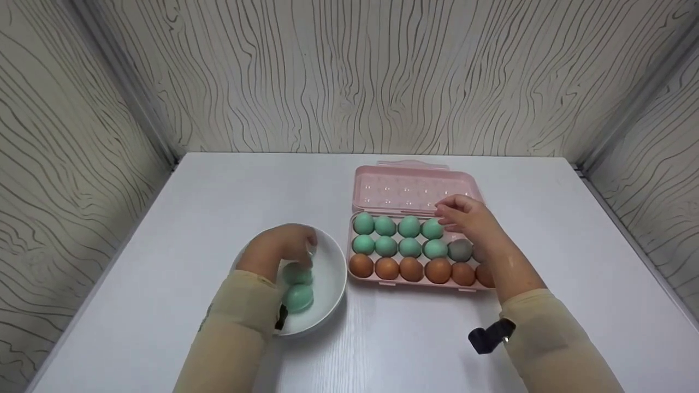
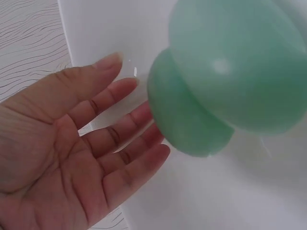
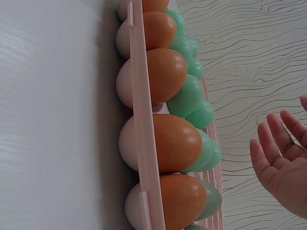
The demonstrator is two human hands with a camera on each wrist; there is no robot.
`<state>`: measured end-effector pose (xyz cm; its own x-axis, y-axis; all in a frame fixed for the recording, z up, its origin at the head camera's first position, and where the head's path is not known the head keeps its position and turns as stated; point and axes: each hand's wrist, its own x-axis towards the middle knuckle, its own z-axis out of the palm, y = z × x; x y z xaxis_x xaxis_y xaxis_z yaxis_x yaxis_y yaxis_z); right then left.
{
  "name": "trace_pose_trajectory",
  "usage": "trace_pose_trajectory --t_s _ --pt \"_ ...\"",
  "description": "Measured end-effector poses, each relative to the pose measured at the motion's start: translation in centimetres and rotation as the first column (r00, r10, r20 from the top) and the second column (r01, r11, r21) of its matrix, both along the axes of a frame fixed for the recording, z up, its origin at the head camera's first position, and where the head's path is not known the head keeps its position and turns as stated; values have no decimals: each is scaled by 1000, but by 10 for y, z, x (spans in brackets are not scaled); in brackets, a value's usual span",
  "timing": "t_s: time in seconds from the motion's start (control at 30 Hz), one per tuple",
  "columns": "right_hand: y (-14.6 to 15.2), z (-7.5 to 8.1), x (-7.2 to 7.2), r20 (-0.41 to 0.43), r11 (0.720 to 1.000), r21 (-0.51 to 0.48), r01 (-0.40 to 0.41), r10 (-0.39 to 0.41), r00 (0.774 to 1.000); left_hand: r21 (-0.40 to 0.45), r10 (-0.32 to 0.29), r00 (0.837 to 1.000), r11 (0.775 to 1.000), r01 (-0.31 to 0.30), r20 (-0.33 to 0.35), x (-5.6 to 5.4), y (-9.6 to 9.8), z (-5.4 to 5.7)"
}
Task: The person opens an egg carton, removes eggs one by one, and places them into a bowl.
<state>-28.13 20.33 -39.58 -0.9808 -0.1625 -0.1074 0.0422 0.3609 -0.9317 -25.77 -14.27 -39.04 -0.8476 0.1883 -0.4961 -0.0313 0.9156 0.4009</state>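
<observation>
My left hand [image 1: 284,245] reaches into a white bowl [image 1: 339,278] that holds a few pale green eggs [image 1: 298,298]. In the left wrist view, the left hand's fingers are spread and lightly bent, and their tips reach a green egg [image 2: 184,112]; whether they touch it I cannot tell. My right hand [image 1: 469,221] hovers over the back right of a pink egg carton [image 1: 426,284], fingers loosely bent, holding nothing. Two rows of mostly green eggs [image 1: 409,247] and a front row of brown eggs [image 1: 411,269] fill much of the carton. The forearm hides its right end.
The carton's pink lid [image 1: 415,188] lies folded back behind it. One greyish egg [image 1: 460,250] sits right of the green ones in the middle row. Bowl and carton stand side by side on a white table [image 1: 246,185], with wood-patterned panels [image 1: 349,76] around it.
</observation>
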Motion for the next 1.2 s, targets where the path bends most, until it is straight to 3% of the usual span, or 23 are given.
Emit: trace_pose_trajectory --t_s 0.27,0.5,0.77,1.07,1.2 --pt "4 -1 -1 -30 1000 23 -12 12 999 33 9 999 999 -8 -45 -3 -7 8" --pt "7 -3 -4 -37 999 42 -6 8 999 139 47 995 990 -34 -93 -6 -12 14" --pt "8 -3 -5 -55 998 62 0 4 998 255 104 973 966 -49 -206 -11 0 20" --pt "8 0 -7 -69 995 102 -4 11 998 406 185 943 912 -61 -275 -14 20 25" --pt "8 1 -8 -58 992 126 6 1 998 488 236 931 869 -74 -280 -15 27 24"
